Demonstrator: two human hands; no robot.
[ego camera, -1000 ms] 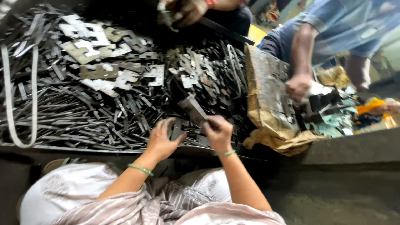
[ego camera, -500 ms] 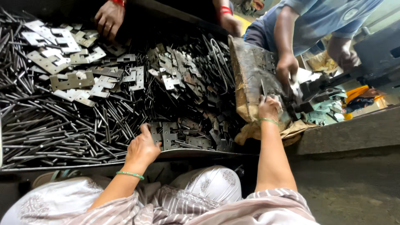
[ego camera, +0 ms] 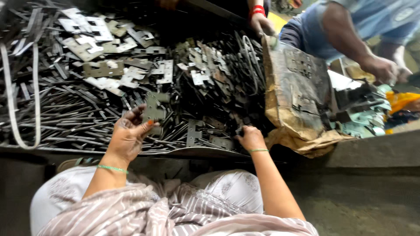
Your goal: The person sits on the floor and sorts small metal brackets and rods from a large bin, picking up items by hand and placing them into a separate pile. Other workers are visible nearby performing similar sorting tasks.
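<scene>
Far out beyond the left hand [ego camera: 129, 137], a pale strap loop [ego camera: 24, 94] lies over a heap of dark metal strips [ego camera: 57, 126] on the desk [ego camera: 131, 152]. The left hand is clamped on a flat metal hinge plate [ego camera: 154, 109], thumb and fingers pinching its lower edge so the plate stands up above the palm. Brighter stamped plates [ego camera: 109, 74] lie scattered further up from it.

To the right, the right hand [ego camera: 250, 137] rests fingers-down in the pile, its fingertips closed into the dark pieces; whether it has a piece gripped I cannot tell. A loose hinge plate [ego camera: 192, 131] lies just to its left.

Judging from this, the picking goes best if each plate is pinched by a plain edge, lifted clear of the tangled strips before turning, and kept away from sharp stamped corners.

Right of that hand sits a worn cardboard box [ego camera: 297, 96], with another person's hand [ego camera: 383, 67] working beyond it.
</scene>
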